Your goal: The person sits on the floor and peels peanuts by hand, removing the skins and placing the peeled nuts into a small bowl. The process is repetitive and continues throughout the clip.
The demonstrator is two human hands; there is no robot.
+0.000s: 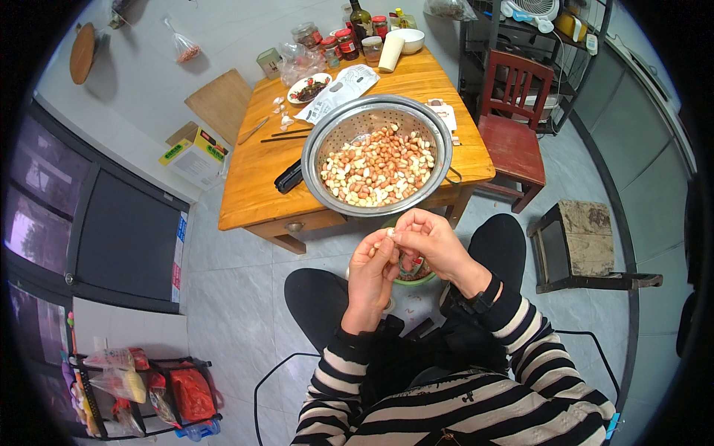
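Note:
My left hand (374, 273) and my right hand (435, 242) meet in front of me, just beyond the near rim of a steel colander. A small pale peanut kernel (390, 232) is pinched between their fingertips. More peanuts seem to lie in the curled fingers of my left hand. The perforated metal colander (377, 211) stands on the wooden table and holds many peanuts (379, 167), some with reddish skin, others pale and bare. Below my hands, partly hidden by them, a green-rimmed basin (415, 282) on the floor holds reddish bits.
On the wooden table (251, 195) are a plate of dark food (310, 89), a white packet (340, 92), chopsticks (285, 135), a knife (254, 130), garlic and several jars (346, 44). A red chair (510, 142) and a worn wooden stool (585, 237) stand at the right.

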